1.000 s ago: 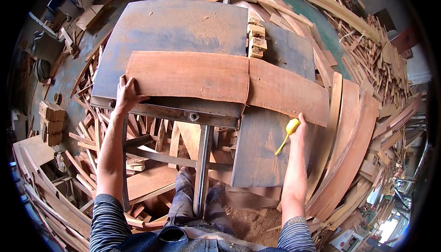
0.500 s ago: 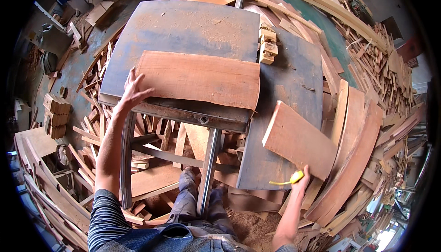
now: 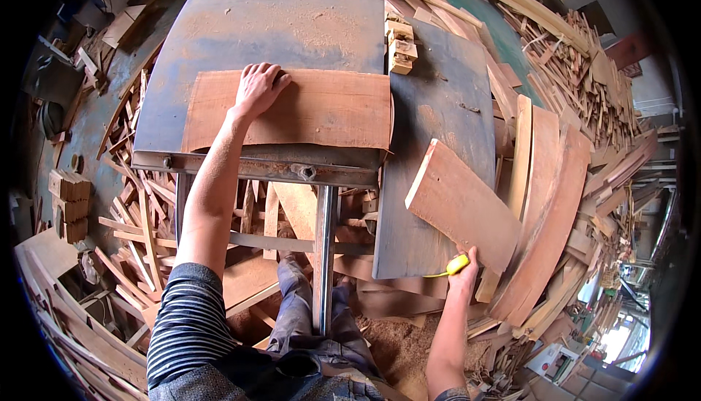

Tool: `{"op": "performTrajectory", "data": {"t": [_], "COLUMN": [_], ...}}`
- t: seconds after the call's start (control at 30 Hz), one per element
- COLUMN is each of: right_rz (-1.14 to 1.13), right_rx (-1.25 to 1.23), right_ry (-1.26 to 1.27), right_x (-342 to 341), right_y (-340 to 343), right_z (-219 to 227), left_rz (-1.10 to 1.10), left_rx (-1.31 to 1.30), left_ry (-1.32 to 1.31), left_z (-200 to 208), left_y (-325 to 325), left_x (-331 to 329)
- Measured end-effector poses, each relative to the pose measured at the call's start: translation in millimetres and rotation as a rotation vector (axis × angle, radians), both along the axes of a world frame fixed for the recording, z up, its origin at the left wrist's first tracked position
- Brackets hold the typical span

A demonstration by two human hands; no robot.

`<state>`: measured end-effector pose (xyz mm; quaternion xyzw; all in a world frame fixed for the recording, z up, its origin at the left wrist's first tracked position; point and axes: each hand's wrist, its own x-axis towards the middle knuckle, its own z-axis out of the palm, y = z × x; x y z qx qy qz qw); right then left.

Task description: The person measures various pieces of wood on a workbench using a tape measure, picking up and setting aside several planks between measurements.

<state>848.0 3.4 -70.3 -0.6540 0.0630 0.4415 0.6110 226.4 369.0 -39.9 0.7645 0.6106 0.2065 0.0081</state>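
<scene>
A wide reddish wooden board lies on the dusty metal machine table, its near edge wavy. My left hand rests on this board, fingers bent over its far edge. To the right, a second reddish board lies at a slant over the lower side table. My right hand is closed around a yellow tape measure at that board's near edge. A short length of yellow tape sticks out toward the left.
Small wood blocks stand at the joint between the tables. Long curved planks lean along the right side. Offcuts are heaped at the left, with a block stack beyond. A metal rail runs below the table toward my legs.
My left hand has moved from the left end of the wide board to its far edge. My right hand stays by the slanted board with the tape measure. The whole view has shifted slightly.
</scene>
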Motion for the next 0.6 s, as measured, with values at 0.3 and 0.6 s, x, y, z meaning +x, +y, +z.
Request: {"op": "performTrajectory", "data": {"t": [0.3, 0.6], "right_rz": [0.033, 0.090], "right_rx": [0.014, 0.037], "right_ry": [-0.105, 0.020], "right_x": [8.0, -82.1], "right_y": [9.3, 70.9], "right_z": [-17.6, -3.2], "left_rz": [-0.005, 0.024], "left_rx": [0.021, -0.011], "left_ry": [-0.001, -0.057], "left_z": [-0.6, 27.9], "left_y": [-79.9, -190.0], "left_x": [1.4, -80.7]}}
